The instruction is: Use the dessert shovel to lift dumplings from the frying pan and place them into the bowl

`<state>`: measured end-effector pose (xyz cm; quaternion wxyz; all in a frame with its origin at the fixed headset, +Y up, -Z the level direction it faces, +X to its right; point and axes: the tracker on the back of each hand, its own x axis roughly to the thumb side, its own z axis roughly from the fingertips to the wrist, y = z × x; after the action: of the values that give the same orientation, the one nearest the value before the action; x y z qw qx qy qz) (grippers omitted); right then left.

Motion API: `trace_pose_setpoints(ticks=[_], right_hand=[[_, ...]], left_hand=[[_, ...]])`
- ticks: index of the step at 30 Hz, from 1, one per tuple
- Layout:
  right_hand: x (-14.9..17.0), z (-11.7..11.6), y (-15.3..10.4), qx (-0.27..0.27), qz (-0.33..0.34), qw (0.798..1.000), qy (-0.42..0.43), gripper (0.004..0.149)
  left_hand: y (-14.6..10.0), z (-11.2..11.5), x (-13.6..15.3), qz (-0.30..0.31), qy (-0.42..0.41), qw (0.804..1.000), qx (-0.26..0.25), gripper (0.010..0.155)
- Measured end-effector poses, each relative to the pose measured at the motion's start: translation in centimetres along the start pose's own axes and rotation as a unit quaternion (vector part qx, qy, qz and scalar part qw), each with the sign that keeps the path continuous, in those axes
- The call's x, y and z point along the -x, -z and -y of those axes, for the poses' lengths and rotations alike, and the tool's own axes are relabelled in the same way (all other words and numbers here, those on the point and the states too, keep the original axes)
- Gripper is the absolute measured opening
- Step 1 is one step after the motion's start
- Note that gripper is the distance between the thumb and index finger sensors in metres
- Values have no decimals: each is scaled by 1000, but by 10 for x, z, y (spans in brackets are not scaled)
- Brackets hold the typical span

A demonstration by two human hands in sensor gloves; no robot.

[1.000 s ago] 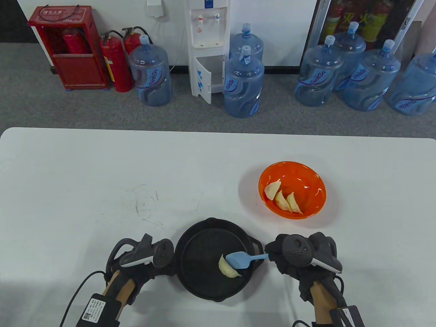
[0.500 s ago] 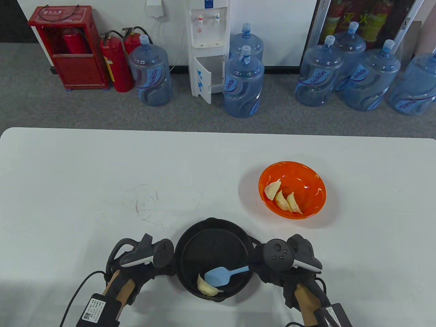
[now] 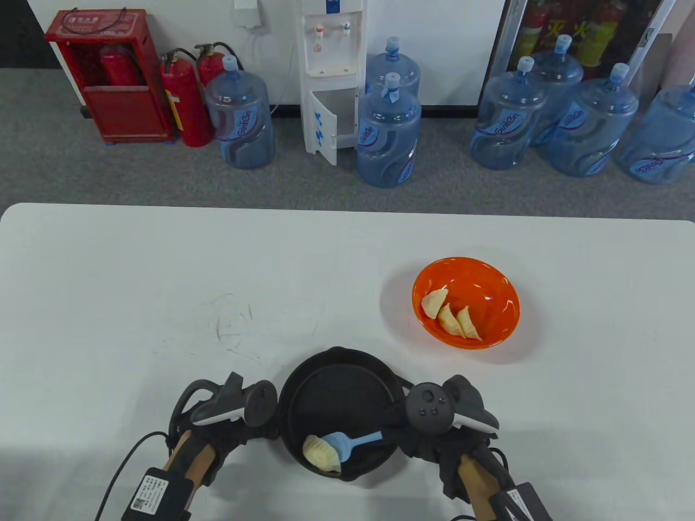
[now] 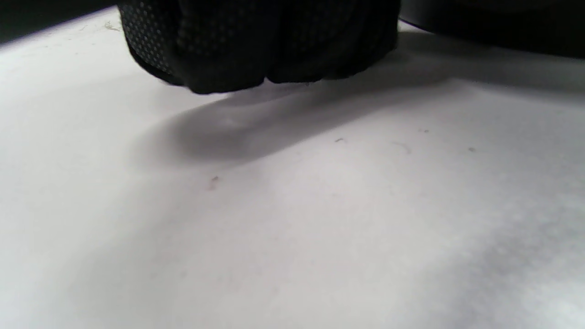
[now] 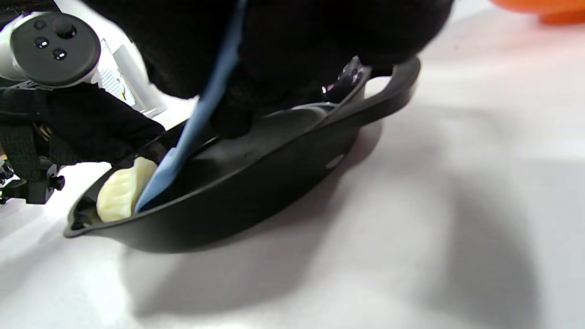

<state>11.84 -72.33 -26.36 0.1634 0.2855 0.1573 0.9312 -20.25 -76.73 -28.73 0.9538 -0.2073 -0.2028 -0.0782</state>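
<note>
1. The black frying pan (image 3: 339,380) sits at the table's near edge and holds one pale dumpling (image 3: 320,453), pressed against the pan's near wall.
2. The orange bowl (image 3: 488,282) stands further back and to the right, well apart from the pan, with three dumplings (image 3: 449,317) lying side by side on its near-left slope.
3. The right hand (image 3: 434,434) curls its fingers round the handle of the blue shovel (image 3: 347,442); the blade touches the dumpling's right side, tilted down into the pan.
4. The left hand (image 3: 228,418) rests against the pan's left rim; its fingers look curled at the pan's side, but I cannot tell whether they grip it.
5. The white table (image 3: 163,282) lies bare between pan and bowl and across its whole left half, apart from faint scuff marks (image 3: 233,325).
</note>
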Motion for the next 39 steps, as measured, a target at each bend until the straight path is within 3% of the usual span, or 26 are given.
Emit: trace_pose_setpoints(ticks=[11,26,39], right_hand=[[16,4,-5,7,-18,999,41,42],[-9,-7,1,48,12,999,-12,41],[-4,-13,8,-8,4,999,41,44]], left_hand=[[0,0,0,-1,1,1000,1,62],[0,0,-1,-1,2,1000,0,61],[0,0,-1,-1,2,1000,1,62]])
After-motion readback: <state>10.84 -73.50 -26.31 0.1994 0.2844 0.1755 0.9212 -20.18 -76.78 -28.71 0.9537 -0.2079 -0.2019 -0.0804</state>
